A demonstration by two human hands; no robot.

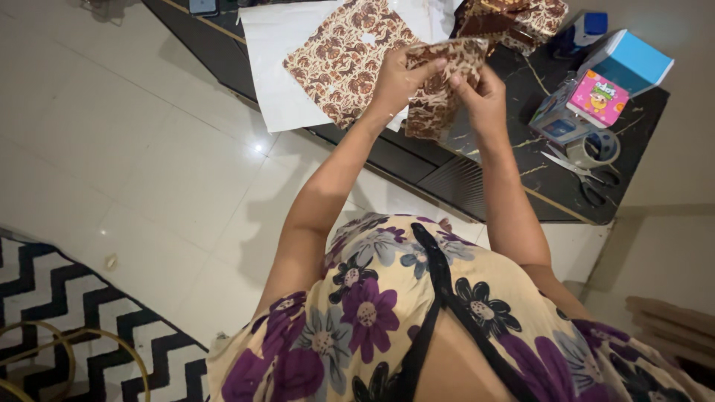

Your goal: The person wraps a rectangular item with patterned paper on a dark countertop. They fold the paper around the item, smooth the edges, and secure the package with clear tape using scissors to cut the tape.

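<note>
Both hands up over the dark tabletop point(477, 179), pinching one brown patterned paper piece point(439, 89) between them. Left hand point(395, 78) grips its upper left edge, right hand point(480, 93) its right edge, both closed on it. The piece hangs long-axis downward, equally near each hand. A matching sheet point(339, 59) lies flat left; scissors point(585, 179) and tape roll point(592, 149) sit well right.

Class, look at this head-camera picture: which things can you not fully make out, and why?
- Brown patterned piece: head view, the left hand and right hand cover its upper part.
- Wrapped item: cut off by the top edge.
- Scissors: blades partly under the tape roll.
- Gold hoops: cut off at the bottom-left corner.
</note>
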